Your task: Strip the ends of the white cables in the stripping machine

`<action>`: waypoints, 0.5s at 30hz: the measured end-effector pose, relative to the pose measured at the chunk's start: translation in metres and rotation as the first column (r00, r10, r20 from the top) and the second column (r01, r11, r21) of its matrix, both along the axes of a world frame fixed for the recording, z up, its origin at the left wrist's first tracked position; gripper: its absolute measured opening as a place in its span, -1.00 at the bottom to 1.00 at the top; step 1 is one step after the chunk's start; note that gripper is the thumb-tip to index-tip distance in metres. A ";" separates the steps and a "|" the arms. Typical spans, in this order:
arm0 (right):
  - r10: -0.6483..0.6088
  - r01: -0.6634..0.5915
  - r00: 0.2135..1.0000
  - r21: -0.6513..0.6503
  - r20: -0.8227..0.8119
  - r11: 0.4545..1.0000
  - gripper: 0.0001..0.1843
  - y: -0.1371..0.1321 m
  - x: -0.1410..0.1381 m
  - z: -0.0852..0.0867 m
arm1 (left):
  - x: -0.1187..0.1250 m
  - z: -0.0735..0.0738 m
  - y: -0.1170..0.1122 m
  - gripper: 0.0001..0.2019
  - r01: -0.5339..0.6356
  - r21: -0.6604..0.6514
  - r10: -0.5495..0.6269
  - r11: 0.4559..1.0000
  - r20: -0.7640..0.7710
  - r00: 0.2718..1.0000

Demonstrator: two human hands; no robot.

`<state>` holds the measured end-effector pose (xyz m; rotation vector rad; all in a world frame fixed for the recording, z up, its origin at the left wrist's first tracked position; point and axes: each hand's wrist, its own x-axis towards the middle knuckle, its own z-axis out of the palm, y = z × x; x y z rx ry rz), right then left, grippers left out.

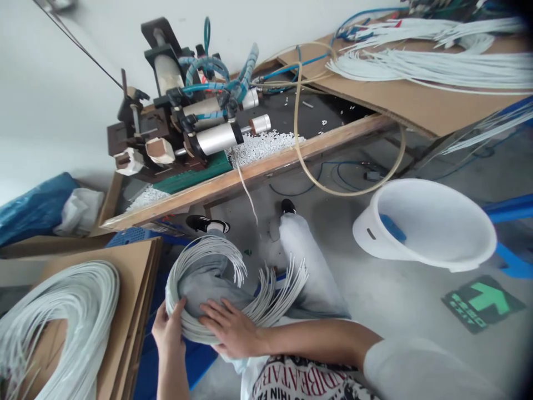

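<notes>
A curled bundle of white wires (200,278) rests on my lap over grey trousers. My left hand (169,330) grips the bundle's near left curve, fingers wrapped around the strands. My right hand (229,328) lies flat on top of the bundle's lower part, fingers stretched out and pressing the wires down. The cut wire ends (287,278) fan out to the right over my knee.
A pneumatic machine (187,122) sits on a wooden bench (266,166) with white scrap bits (262,145). More white wires lie on cardboard at left (75,311) and at top right (437,61). A white bucket (433,228) lies tipped on the floor at right.
</notes>
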<state>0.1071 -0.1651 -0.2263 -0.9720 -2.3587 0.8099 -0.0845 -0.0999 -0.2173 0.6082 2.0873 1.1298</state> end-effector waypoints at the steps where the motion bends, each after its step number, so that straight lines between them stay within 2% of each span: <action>1: -0.005 0.005 1.000 -0.001 -0.008 1.000 -0.32 0.000 0.000 -0.002 | 0.000 0.001 0.002 -0.30 0.004 0.026 -0.004 1.000 -0.023 1.000; 4: -0.012 0.012 1.000 -0.008 -0.023 1.000 -0.30 -0.003 0.002 -0.009 | 0.009 0.008 0.001 -0.33 0.037 0.084 -0.031 0.996 -0.062 0.998; 7: -0.008 0.008 1.000 -0.016 -0.029 1.000 -0.32 -0.007 0.010 -0.016 | 0.026 0.022 -0.010 -0.40 0.052 0.114 -0.043 0.992 -0.080 0.996; 11: 0.051 -0.051 0.997 0.001 -0.050 0.999 -0.49 -0.010 0.021 -0.017 | 0.041 0.058 -0.038 -0.44 0.033 0.187 -0.014 0.982 -0.102 0.995; 13: 0.096 -0.095 0.994 0.022 -0.055 0.995 -0.52 -0.010 0.021 -0.013 | 0.040 0.079 -0.055 -0.41 -0.001 0.246 0.021 0.969 -0.078 0.997; 15: 0.129 -0.128 0.991 0.034 -0.035 0.991 -0.55 -0.009 0.017 -0.008 | 0.032 0.097 -0.073 -0.40 -0.085 0.316 0.090 0.945 0.000 0.996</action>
